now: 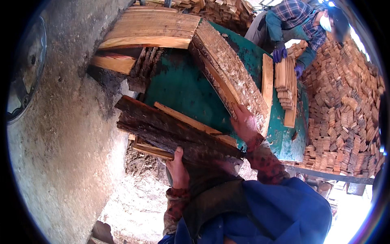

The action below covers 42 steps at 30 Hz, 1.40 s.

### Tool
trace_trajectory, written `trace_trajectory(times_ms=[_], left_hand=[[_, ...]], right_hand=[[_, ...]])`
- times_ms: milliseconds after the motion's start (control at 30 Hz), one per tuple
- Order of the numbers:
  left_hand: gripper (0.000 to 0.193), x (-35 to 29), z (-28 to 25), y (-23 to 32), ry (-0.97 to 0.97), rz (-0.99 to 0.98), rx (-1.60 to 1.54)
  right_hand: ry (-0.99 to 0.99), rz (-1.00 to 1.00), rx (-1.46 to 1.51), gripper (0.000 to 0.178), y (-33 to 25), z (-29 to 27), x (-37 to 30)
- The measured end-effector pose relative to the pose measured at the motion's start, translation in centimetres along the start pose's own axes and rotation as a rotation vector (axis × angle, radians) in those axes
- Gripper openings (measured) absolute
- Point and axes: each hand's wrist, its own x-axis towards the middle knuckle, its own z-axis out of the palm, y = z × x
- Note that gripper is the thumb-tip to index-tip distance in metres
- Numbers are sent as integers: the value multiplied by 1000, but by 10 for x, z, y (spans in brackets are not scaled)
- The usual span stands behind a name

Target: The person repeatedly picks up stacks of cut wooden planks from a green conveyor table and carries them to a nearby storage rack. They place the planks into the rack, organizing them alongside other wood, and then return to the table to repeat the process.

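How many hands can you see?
4: the left hand on the dark slab, the right hand against the rough-faced timber, then a co-worker with one gloved hand and another gloved hand at the board stack. I see no others.

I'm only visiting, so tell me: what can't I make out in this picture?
All in the head view:
Most fingers of the left hand: hidden beneath the dark board.
The co-worker's lower legs: hidden behind the green table.
The round thing at far left: cut off by the dark lens rim.
The wood pile at the top: cut off by the upper edge.
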Motion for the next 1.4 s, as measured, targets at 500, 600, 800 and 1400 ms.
trace_trajectory(times_ms=[500,600,800,1400], left_hand=[[68,4,-4,-4,-38,-35,-58],[63,7,-8,-13,-42,-1,-71],[57,6,-5,-12,4,22,-85],[53,4,-4,-10,3,72,-167]], right_hand=[[-44,384,498,35,37,-70,2],[44,376,526,35,37,-88,-19],[-128,337,851,36,5,-104,-10],[-240,-401,260,45,-111,62,163]])
